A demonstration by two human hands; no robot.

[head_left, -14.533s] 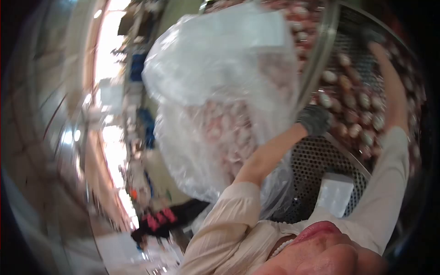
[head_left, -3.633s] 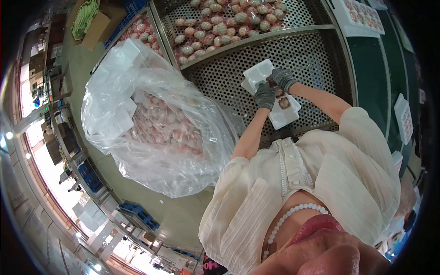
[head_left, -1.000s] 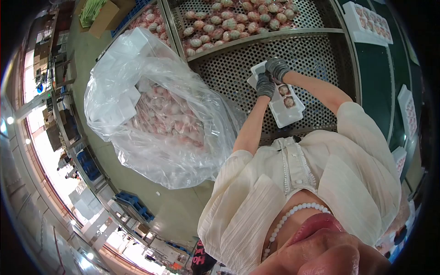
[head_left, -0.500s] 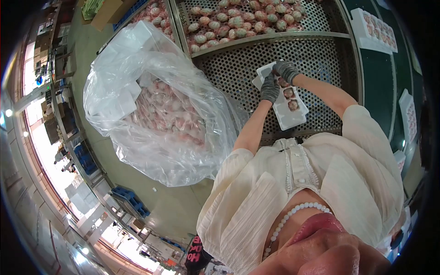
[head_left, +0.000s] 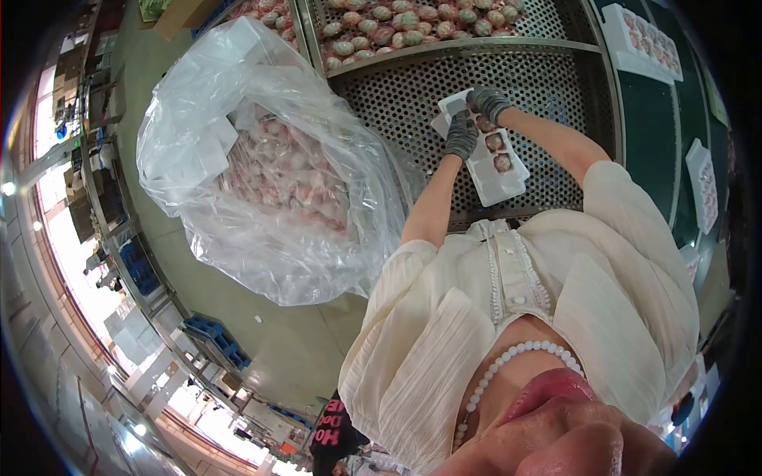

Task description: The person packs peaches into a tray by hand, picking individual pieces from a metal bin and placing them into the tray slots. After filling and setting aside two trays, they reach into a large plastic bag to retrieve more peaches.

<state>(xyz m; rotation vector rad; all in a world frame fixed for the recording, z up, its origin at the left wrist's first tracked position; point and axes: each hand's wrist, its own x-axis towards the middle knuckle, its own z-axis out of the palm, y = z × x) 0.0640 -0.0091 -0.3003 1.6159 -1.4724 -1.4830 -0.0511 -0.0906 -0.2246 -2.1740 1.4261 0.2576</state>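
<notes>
Head view: we have the white tray (head_left: 496, 190) slanted on the perforated metal surface (head_left: 389, 115), reddish-brown round pieces (head_left: 502, 163) in its compartments. Left gloved hand (head_left: 461, 136): fingers partly curled, at the tray's left side. Right gloved hand (head_left: 488, 105): bent over the far end, just beside the left. Fingertips hidden on both; we can't tell how far they are closed or whether either grips a piece. Wrapped round items (head_left: 406, 21) lie beyond the metal divider (head_left: 468, 48); large clear bag (head_left: 262, 266) sits left.
</notes>
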